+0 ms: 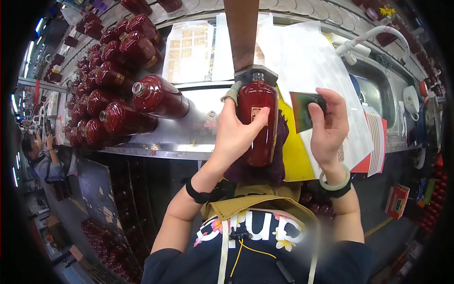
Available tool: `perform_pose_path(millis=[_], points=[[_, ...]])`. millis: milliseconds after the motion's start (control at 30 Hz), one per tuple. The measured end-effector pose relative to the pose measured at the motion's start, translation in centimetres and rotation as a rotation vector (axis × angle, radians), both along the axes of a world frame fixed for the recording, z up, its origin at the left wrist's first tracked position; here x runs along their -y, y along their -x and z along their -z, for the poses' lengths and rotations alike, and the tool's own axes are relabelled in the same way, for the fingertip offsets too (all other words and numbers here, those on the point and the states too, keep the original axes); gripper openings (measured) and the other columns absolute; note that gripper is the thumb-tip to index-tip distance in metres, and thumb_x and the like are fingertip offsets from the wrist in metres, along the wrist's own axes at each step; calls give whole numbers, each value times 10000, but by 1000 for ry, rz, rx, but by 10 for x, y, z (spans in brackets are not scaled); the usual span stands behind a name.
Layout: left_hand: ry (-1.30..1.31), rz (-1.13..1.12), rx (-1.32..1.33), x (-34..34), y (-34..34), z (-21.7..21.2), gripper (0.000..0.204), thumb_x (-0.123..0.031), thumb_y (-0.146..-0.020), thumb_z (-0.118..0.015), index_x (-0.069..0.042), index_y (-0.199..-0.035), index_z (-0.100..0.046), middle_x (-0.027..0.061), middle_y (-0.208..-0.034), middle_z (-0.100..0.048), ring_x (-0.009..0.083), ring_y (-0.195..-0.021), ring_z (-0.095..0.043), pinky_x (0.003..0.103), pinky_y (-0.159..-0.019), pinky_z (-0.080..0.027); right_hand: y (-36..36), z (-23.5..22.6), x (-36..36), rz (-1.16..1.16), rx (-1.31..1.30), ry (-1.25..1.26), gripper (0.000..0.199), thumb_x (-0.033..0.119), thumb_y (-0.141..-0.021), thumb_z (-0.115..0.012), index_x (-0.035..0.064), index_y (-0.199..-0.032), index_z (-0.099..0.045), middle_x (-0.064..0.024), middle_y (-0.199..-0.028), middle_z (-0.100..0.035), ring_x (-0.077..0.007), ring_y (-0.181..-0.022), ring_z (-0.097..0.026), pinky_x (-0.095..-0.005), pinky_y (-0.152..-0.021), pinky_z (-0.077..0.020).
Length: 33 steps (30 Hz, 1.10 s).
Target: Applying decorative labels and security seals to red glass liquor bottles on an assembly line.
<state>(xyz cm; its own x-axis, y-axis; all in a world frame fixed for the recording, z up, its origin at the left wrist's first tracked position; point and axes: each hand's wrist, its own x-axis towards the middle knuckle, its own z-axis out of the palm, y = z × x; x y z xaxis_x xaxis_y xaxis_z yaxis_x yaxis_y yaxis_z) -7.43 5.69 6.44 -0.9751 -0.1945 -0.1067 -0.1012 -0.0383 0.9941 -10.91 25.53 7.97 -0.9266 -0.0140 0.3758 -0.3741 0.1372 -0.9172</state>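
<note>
A dark red glass bottle (pixel 257 128) lies tilted in front of me, its clear neck against a dark metal rest and its body on a dark purple cloth (pixel 282 137). My left hand (pixel 239 125) is wrapped round its left side, the thumb pressed beside a small gold label (pixel 257 112) on the front. One finger of that hand wears a pale finger cot (pixel 231 92). To the right of the bottle, my right hand (pixel 329 125) grips a flat, dark green square piece (pixel 301 111) between thumb and fingers. Its exact kind I cannot make out.
Several red bottles crowd the bench at left; one bottle (pixel 163 97) stands nearest. Gold label sheets (pixel 188 49) and white paper (pixel 302 57) cover the back. A brown post (pixel 241 33) rises behind the bottle. At right are a faucet (pixel 373 35) and sink (pixel 378 80). Another person works far left.
</note>
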Motion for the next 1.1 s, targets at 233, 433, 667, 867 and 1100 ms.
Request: perform_pose_path(millis=[233, 433, 667, 867, 1100], points=[[211, -49, -42, -8, 4, 2, 743, -198, -848, -829, 58, -1434, -451, 192, -1204, -701, 251, -1087, -714, 386, -957, -562, -11, 9, -1, 42, 59, 45, 242, 8, -1005, -677, -9, -1241, -625, -43, -1119, -655, -89, -997, -622, -232, -879, -499], [42, 52, 13, 0, 7, 2, 772, -219, -923, -782, 55, -1513, -367, 195, -1341, -628, 236, -1185, -662, 372, -1017, -532, 1, 9, 13, 55, 121, 28, 253, 17, -1010, -663, -15, -1260, -632, -54, -1083, -674, -96, -960, -635, -238, -848, -509], [646, -109, -428, 7, -25, 17, 639, -232, -983, -701, 62, -1500, -466, 231, -1431, -559, 361, -1304, -564, 457, -1091, -451, -10, -3, 36, -69, 5, -239, 229, -14, -926, -709, 12, -1153, -706, -149, -1020, -719, -318, -904, -688, -366, -824, -543], [962, 65, -503, 9, -38, 11, 717, -404, -858, -815, 48, -1381, -623, 305, -1502, -479, 489, -1355, -518, 519, -1080, -480, 3, 6, 42, 25, -280, -422, 234, -28, -899, -715, 32, -1126, -712, -118, -996, -709, -318, -883, -636, -411, -778, -505], [1149, 156, -418, -1, -40, -8, 815, -499, -705, -872, -88, -1381, -675, 411, -1512, -401, 541, -1355, -508, 502, -1032, -536, 18, -2, 33, 155, -263, -388, 209, -23, -918, -703, 23, -1122, -711, -130, -991, -704, -313, -903, -668, -396, -803, -529]])
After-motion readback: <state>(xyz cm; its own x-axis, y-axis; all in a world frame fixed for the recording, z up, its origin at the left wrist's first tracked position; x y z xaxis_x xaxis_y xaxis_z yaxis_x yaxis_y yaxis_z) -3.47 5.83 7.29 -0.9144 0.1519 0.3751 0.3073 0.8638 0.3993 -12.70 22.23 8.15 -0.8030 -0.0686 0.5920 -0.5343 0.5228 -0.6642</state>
